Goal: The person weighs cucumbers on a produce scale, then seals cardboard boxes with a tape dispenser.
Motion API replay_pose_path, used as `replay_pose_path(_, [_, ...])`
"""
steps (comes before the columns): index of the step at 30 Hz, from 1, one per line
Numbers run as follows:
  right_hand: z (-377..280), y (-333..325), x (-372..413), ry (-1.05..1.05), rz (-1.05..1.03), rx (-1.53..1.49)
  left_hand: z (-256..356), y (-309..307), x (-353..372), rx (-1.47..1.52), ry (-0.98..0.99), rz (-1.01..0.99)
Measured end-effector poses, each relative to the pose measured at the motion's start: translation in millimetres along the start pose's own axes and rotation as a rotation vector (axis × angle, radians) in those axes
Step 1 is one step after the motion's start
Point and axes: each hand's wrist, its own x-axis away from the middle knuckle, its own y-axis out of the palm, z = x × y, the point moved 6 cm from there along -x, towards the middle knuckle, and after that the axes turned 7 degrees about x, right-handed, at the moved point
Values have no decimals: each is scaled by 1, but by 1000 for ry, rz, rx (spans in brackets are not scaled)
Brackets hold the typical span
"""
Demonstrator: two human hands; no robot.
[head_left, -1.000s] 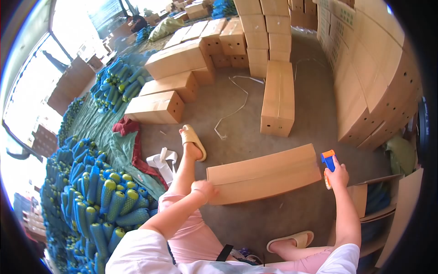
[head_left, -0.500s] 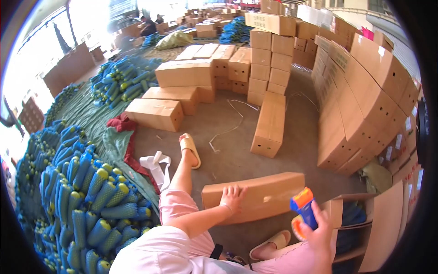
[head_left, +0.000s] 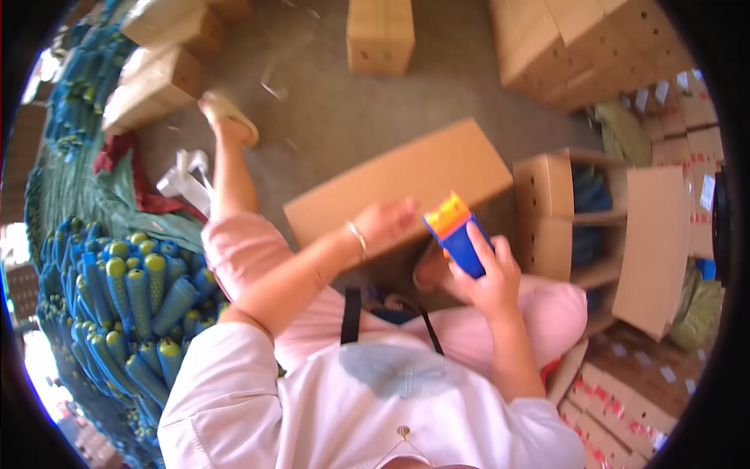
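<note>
A long brown cardboard box (head_left: 414,160) lies closed on the floor across the front of my legs. My left hand (head_left: 383,222) is over its near edge, fingers stretched out and slightly blurred, holding nothing. In my right hand (head_left: 494,270) is a blue and orange tape dispenser (head_left: 464,239), gripped by its blue body. Its orange head points toward the box and sits close to my left fingertips, overlapping the box's near side in this view.
Blue-netted green produce (head_left: 137,293) is heaped at the left. A white strap (head_left: 186,181) lies by my left foot. Open cartons (head_left: 544,187) holding blue-netted items stand at the right. Stacked boxes (head_left: 574,47) rise behind, and another long box (head_left: 380,39) lies ahead.
The view has tipped downward. My right hand has brought the tape dispenser left, over to the box beside my left hand. The box now lies at a slant, showing a broad upper face.
</note>
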Motion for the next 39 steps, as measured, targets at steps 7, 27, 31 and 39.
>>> replay_pose_path(7, [11,6,-5,-44,52,-16,59,41,-39,666,8,-272])
replay_pose_path(27, [150,61,11,434,-404,41,6,-74,-309,-1266,-147,-163])
replay_pose_path(31, [143,60,-56,332,-354,129,111,-118,-259,-810,126,333])
replay_pose_path(39, [91,122,-213,116,-296,132,78,4,-83,-1518,247,476])
